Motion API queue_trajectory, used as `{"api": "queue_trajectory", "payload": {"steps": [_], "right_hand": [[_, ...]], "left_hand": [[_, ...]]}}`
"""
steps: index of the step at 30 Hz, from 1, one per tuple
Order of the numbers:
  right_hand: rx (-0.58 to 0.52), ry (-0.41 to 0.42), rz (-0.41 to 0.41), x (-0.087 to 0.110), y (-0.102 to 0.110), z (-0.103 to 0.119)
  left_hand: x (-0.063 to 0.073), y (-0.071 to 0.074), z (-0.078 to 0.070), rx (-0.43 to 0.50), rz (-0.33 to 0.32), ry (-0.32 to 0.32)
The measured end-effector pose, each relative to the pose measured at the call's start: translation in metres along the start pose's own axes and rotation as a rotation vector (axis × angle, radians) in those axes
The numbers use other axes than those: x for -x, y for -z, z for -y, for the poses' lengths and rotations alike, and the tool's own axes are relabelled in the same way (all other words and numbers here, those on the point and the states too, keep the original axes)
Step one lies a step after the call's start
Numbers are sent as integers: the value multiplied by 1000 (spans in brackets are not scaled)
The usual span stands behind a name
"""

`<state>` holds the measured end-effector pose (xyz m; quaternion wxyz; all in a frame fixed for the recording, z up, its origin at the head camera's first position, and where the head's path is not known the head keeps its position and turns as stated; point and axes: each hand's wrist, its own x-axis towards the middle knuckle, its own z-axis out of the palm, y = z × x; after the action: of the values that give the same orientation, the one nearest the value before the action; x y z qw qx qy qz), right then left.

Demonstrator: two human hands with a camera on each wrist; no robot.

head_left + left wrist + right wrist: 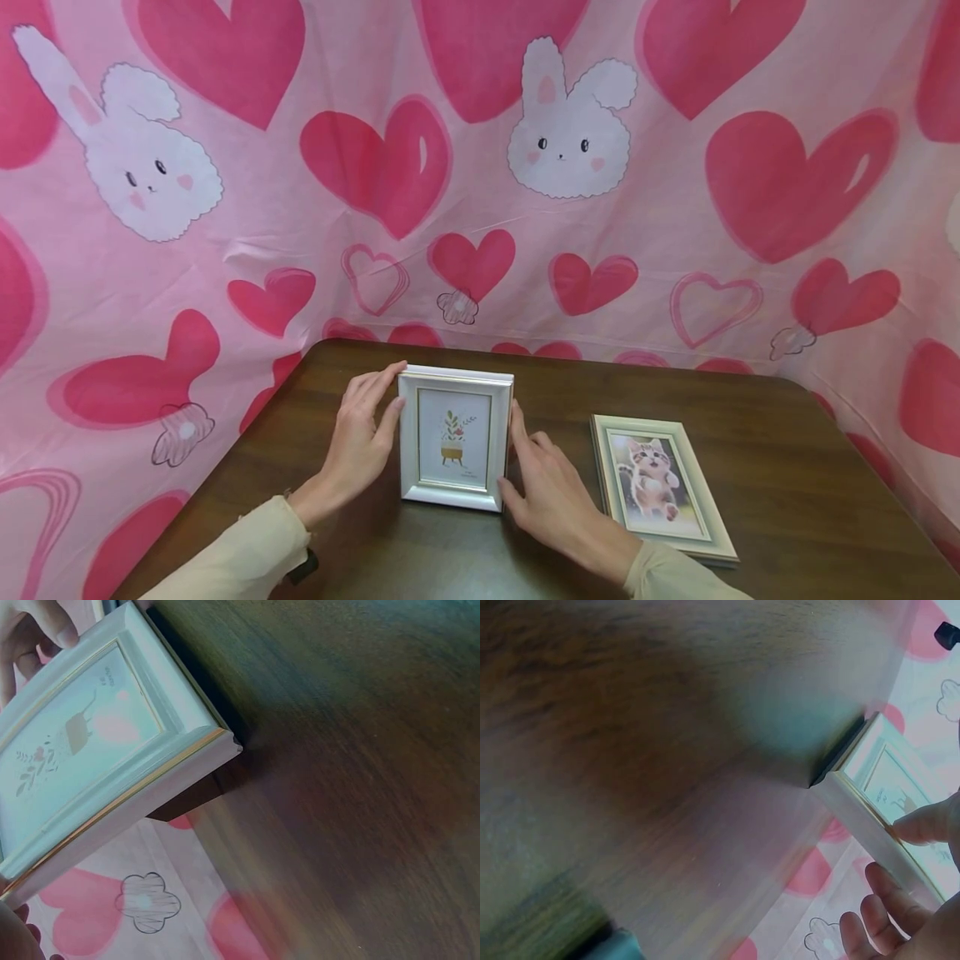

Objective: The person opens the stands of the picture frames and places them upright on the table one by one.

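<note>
While left hand and right hand grip white frame left of cat frame, step looks like positioning; next likely needs even release.

You've got tiny lettering in front of you, low at the right on the print inside the white frame: two lines, a short one above a longer one, just beside the pictured planter. You lean in, but it's too small to read, and both wrist views give you only faint, blurred marks there.
</note>
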<state>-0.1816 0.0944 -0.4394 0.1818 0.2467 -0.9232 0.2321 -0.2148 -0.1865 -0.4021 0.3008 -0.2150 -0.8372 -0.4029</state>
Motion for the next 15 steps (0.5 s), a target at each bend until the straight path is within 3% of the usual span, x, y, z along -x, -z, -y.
{"api": "queue_trajectory", "payload": {"steps": [15], "right_hand": [[-8, 13, -17, 1, 2, 0]], "left_hand": [[1, 0, 0, 2, -2, 9]]}}
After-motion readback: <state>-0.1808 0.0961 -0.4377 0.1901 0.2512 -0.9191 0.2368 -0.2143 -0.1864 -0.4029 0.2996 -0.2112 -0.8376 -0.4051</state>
